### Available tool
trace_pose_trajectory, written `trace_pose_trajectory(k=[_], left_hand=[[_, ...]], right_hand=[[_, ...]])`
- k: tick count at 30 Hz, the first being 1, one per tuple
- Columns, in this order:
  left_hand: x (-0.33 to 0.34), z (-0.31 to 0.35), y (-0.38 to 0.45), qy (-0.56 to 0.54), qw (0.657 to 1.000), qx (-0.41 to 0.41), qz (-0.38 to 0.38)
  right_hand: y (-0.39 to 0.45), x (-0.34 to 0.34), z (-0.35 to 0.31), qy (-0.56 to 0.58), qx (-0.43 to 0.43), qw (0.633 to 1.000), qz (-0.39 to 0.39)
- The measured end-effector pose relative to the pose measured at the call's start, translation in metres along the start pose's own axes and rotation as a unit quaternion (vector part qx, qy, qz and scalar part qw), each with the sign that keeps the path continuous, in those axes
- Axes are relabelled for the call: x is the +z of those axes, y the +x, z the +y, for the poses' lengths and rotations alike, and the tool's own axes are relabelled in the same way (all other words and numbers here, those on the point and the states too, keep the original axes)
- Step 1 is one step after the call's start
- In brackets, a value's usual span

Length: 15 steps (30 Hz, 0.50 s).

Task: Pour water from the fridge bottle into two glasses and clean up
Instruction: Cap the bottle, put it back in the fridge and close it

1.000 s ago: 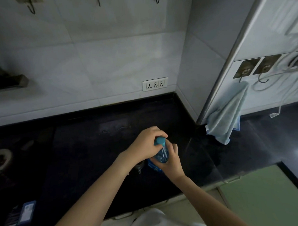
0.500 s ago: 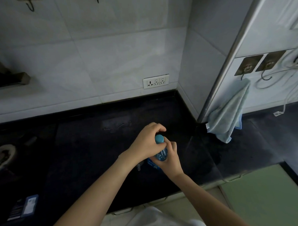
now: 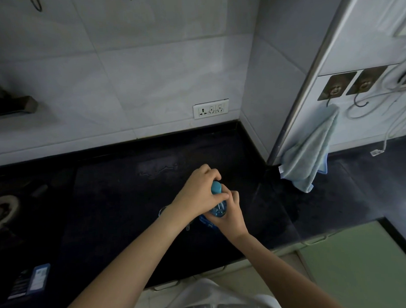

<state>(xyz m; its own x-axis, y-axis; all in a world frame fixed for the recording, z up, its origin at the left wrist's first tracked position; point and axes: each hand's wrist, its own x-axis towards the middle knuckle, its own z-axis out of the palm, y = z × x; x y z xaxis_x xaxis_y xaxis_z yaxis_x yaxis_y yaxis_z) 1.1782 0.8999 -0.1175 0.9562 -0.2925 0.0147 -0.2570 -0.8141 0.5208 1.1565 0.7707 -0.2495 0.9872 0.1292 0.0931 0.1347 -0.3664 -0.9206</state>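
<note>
I see the left hand (image 3: 198,191) curled over the blue cap (image 3: 216,187), fingers and thumb wrapped round it from above. The right hand (image 3: 229,216) grips the bottle (image 3: 219,209) round its neck and shoulder just below, thumb up near the cap. The bottle stands on the black counter (image 3: 111,203), close to its front edge, roughly in the middle of my view. Just at the bottle's 9 o'clock a glass (image 3: 163,210) peeks out from under the left wrist; I cannot tell whether it holds water. At 2 o'clock from the hands a light blue towel (image 3: 310,159) hangs from a hook (image 3: 333,92), its lower end on the counter. At 12 o'clock a wall socket (image 3: 211,108) sits in the white tiles. At 8 o'clock, well apart, a small packet (image 3: 38,278) lies on the counter.
</note>
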Motion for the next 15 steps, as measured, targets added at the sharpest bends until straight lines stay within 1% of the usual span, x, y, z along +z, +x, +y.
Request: trace_pose_trajectory(k=[2, 4, 7, 9, 10, 12, 15], left_hand=[[0.004, 0.001, 0.001, 0.032, 0.999, -0.027, 0.015], [0.007, 0.002, 0.002, 0.030, 0.999, -0.032, 0.019], [0.003, -0.001, 0.003, 0.010, 1.000, 0.004, -0.014], [-0.004, -0.006, 0.004, -0.026, 0.998, 0.025, -0.042], [-0.005, -0.007, 0.004, -0.042, 0.998, 0.032, -0.044], [-0.003, -0.007, 0.003, -0.051, 0.998, 0.026, -0.021], [0.009, -0.002, -0.002, -0.026, 0.998, -0.042, 0.033]], right_hand=[[0.000, 0.000, 0.000, -0.001, 0.001, 1.000, -0.002], [0.000, 0.000, -0.001, -0.005, 0.002, 1.000, -0.002], [-0.001, 0.000, -0.002, -0.006, 0.004, 1.000, -0.001], [-0.001, 0.001, -0.002, -0.009, 0.005, 1.000, 0.003], [-0.001, 0.001, -0.001, -0.009, 0.006, 1.000, 0.004], [-0.001, 0.000, 0.000, -0.007, 0.006, 1.000, 0.003], [0.000, 0.000, 0.000, -0.005, 0.002, 1.000, 0.001]])
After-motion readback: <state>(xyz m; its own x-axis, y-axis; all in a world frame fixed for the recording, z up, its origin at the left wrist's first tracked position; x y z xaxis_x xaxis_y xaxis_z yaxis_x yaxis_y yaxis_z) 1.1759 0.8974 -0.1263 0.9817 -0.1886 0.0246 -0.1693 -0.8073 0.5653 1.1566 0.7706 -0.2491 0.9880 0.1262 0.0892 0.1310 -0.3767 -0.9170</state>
